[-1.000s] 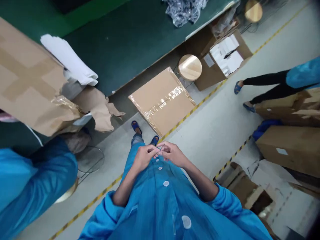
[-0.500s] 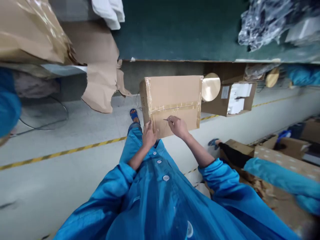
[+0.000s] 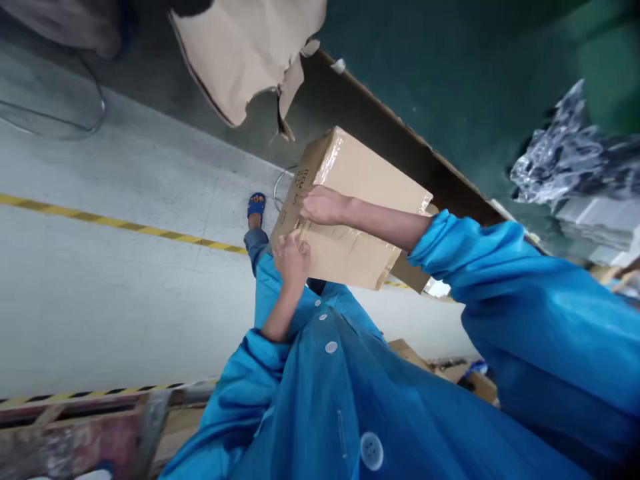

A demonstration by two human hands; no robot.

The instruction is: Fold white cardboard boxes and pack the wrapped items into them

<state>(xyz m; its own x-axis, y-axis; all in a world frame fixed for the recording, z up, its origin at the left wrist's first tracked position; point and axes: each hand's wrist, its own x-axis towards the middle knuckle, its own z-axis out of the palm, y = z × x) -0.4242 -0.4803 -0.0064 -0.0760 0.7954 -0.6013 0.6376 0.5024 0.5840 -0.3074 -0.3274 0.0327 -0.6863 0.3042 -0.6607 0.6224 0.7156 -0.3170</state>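
A taped cardboard box (image 3: 350, 257) sits at an angle in front of my body, with dark print on its left side and shiny clear tape along its edges. My left hand (image 3: 293, 259) grips the box's near left edge, fingers curled over it. Just above, my right hand (image 3: 323, 205) is closed at the edge between the top and the printed side. Its fingers hide whatever they hold; half a second ago a thin dark tool showed there.
A green-topped workbench (image 3: 425, 80) runs along the far side, with torn brown paper (image 3: 255, 53) hanging off it and crumpled clear plastic (image 3: 560, 150) on the right. Below, a cable (image 3: 95, 107) lies on the floor beyond the yellow-striped line (image 3: 125, 225).
My right hand has moved left across the box top to its left edge. The view has turned, so box and bench now slant. My left hand's fingers have curled more.
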